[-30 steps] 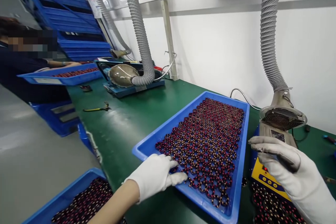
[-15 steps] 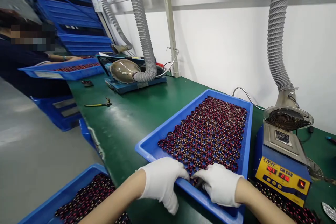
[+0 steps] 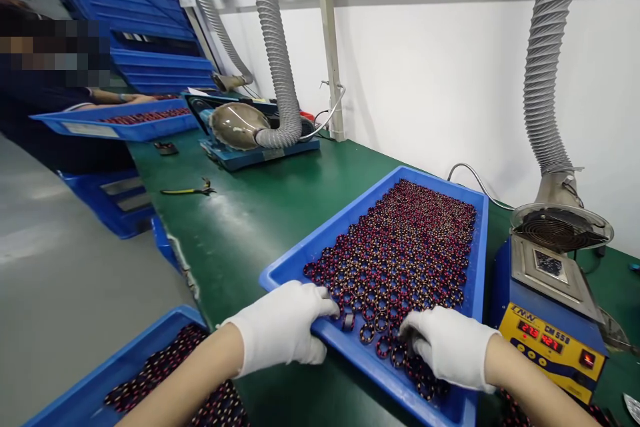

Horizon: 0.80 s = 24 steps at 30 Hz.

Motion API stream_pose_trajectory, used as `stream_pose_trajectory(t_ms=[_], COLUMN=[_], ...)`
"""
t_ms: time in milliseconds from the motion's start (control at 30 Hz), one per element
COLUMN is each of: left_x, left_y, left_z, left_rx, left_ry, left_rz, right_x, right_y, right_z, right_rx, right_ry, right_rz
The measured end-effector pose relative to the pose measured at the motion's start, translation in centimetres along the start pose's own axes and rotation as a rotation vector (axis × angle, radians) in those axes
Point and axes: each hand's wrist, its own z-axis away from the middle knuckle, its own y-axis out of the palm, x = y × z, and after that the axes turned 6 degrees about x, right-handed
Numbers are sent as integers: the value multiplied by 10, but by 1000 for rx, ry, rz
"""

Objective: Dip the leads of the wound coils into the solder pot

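Note:
A blue tray (image 3: 483,267) stands on the bench, with many small dark ring-shaped coils (image 3: 400,247) with red and gold marks packed in it. My left hand (image 3: 280,328), white-gloved, is closed round the tray's near left rim, fingers over the inside and thumb outside. At the near right end my right hand (image 3: 447,347), also gloved, has its fingers curled down on the coils; the fingertips are partly hidden. Loose coils lie between the two hands, one standing on edge beside my left fingers.
A second blue tray of coils (image 3: 185,317) is at lower left. To the right stands a blue and yellow heated unit (image 3: 545,340) under an extraction hose (image 3: 550,67). Pliers (image 3: 187,191) lie on the green bench (image 3: 225,233). At far left a person (image 3: 45,100) works at another tray (image 3: 90,125).
My hands have moved apart: the left back to the tray's rim, the right a little rightward. Coils at the tray's near end now lie spread out. The view has shifted slightly.

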Motion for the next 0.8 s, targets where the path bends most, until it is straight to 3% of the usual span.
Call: stream_pose_trajectory(t_ms=[167,400,667,800], left_x=[2,-18,-34,-36], left_y=[6,12,17,16], left_z=[-5,-10,-13,-16], left_rx=[-8,-39,-44,-48], left_ry=[28,70,76,108], left_rz=[-27,-75,-101,-111], right_x=[-5,-9,-12,-20], right_y=[7,17,20,21], right_z=[7,10,13,17], right_rx=[43,-66,-32,-93], right_ry=[-3,14,-5,14], right_rz=[227,214,344,344])
